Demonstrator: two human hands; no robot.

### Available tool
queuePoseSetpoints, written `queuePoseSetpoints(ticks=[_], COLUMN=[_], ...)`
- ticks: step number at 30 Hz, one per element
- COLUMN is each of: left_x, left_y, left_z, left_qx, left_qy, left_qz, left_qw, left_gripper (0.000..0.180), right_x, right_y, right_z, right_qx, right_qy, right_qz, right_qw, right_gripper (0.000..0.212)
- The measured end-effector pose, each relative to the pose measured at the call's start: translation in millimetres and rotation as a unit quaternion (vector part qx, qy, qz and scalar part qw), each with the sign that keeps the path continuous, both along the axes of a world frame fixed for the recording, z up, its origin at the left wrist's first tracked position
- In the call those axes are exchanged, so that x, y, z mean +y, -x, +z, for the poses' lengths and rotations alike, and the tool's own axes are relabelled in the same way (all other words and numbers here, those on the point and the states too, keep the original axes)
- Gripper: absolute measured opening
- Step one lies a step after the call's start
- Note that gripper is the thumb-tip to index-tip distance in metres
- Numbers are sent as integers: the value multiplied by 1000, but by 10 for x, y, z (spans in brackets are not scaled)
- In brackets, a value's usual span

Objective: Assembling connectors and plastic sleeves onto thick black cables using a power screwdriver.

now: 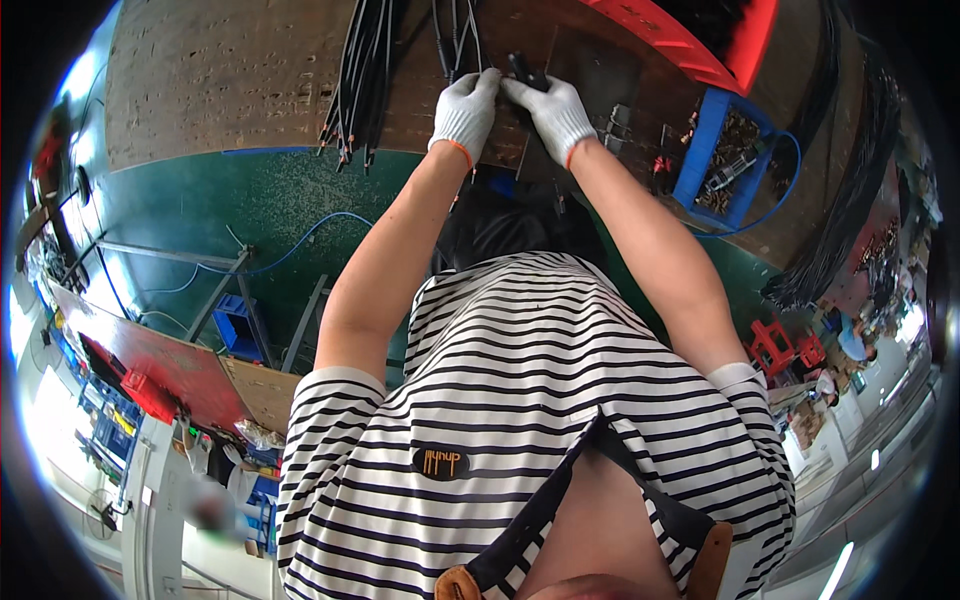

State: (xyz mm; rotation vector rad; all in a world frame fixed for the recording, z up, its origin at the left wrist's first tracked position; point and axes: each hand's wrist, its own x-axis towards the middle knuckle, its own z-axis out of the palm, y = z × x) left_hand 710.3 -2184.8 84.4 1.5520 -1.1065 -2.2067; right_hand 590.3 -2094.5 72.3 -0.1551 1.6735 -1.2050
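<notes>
Both my hands wear white gloves and meet near the table's front edge. My left hand (466,112) is closed in a pinch on a thin dark cable (478,45) that runs away toward the far edge. Close beside it, my right hand (555,115) is closed around a short black object (526,72), whose kind I cannot make out. The fingertips of the two hands nearly touch. Left of them lies a bundle of black cables (368,70) with copper-coloured ends hanging over the edge.
At the right, a blue tray (688,170) holds small brass-coloured parts and a metal hand tool (735,170) with a blue hose (798,170). A red crate (690,58) stands behind. More black cables (850,210) hang over the table's right side. Metal frame legs (225,290) stand at left.
</notes>
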Motion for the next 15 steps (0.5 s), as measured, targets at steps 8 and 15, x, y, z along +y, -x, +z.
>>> queuePoseSetpoints(ticks=[8,15], left_x=[-362,-361], left_y=[-628,-646], left_z=[2,-8], left_qx=[19,46], left_qy=[-77,-33], left_qz=[98,16], left_qw=[992,998], left_gripper=[46,43], right_x=[-835,-636], right_y=[35,-160], right_z=[4,402], right_qx=[333,431], right_qy=[-105,-114], right_qz=[257,499], right_qw=[901,743], right_gripper=[44,41])
